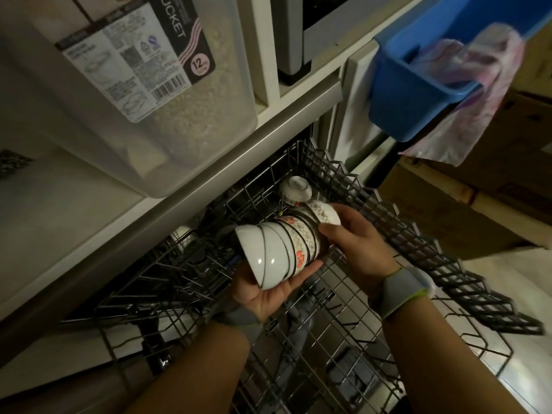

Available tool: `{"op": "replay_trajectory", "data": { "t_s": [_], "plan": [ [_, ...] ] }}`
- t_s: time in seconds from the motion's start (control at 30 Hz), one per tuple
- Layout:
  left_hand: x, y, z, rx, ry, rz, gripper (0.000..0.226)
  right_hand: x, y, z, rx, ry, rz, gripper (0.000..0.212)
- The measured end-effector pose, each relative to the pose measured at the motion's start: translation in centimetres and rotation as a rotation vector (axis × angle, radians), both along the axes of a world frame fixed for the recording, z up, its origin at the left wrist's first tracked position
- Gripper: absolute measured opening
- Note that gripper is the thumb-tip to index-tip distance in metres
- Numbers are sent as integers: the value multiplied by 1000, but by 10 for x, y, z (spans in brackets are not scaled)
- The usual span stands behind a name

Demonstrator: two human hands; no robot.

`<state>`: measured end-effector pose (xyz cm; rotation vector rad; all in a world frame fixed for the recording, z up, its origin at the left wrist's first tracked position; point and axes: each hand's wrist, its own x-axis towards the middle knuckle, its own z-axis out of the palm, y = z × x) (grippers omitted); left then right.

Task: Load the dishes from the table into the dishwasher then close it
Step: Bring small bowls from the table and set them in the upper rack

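A stack of several nested bowls [277, 249], white with dark rims and some with red flowers, lies sideways over the pulled-out dishwasher rack [418, 249]. My left hand [268, 291] cradles the stack from below, fingers curled round it. My right hand [355, 237] grips one patterned bowl [324, 213] at the stack's far end. Another small bowl [295, 188] sits upside down in the rack's back corner.
A clear plastic bucket [167, 115] with a label stands on the counter above the dishwasher. A blue bin [418, 94] with a pink cloth hangs at the upper right. Cardboard boxes [478, 204] stand to the right of the rack.
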<state>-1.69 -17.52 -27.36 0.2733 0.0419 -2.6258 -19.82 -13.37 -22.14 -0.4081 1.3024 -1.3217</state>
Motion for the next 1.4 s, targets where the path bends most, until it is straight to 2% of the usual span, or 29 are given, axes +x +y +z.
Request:
{"op": "replay_trajectory", "data": {
  "t_s": [0.1, 0.2, 0.3, 0.37, 0.47, 0.57, 0.67, 0.73, 0.83, 0.93, 1.0, 1.07, 1.2, 1.27, 1.37, 1.4],
  "plan": [
    [-3, -2, -2, 39, 43, -2, 56, -6, -6, -1, -6, 33, -163, 39],
    [-3, -2, 3, 62, -26, 8, 59, -15, -13, -4, 55, 186, -189, 36],
    [2, -3, 8, 51, -187, 44, 75, -14, -23, -18, 201, 604, -61, 46],
    [7, -2, 12, 100, -289, 60, 95, -10, -31, -29, 280, 882, 61, 55],
    [11, 4, 17, 143, -389, 111, 120, -2, -42, -39, 339, 1009, 177, 57],
    [15, 9, 16, 144, -445, 117, 110, 5, -54, -45, 423, 1079, 210, 55],
    [17, 7, 24, 81, -313, 79, 85, 8, -68, -49, 529, 1045, 155, 57],
    [19, 6, 15, 73, -385, 97, 83, 9, -74, -52, 540, 916, 71, 60],
    [20, 6, 8, -20, -216, 74, 60, 9, -75, -57, 474, 749, -48, 63],
    [29, 3, -5, -70, -149, 23, 55, 14, -73, -60, 453, 711, -128, 63],
    [30, 4, -3, 2, -169, -23, 57, 17, -77, -63, 490, 726, -138, 61],
    [31, 6, 0, 58, -300, -29, 63, 17, -81, -67, 553, 803, -50, 59],
    [30, 10, 2, 76, -332, -21, 62, 14, -74, -79, 608, 969, 215, 61],
    [32, 13, -1, -2, -298, 43, 61, 14, -62, -77, 600, 1045, 285, 66],
    [30, 13, -9, 80, -254, -29, 59, 10, -61, -73, 612, 940, 314, 59],
    [31, 15, -5, 42, -262, 8, 57, 9, -61, -71, 575, 930, 352, 57]
  ]
}}
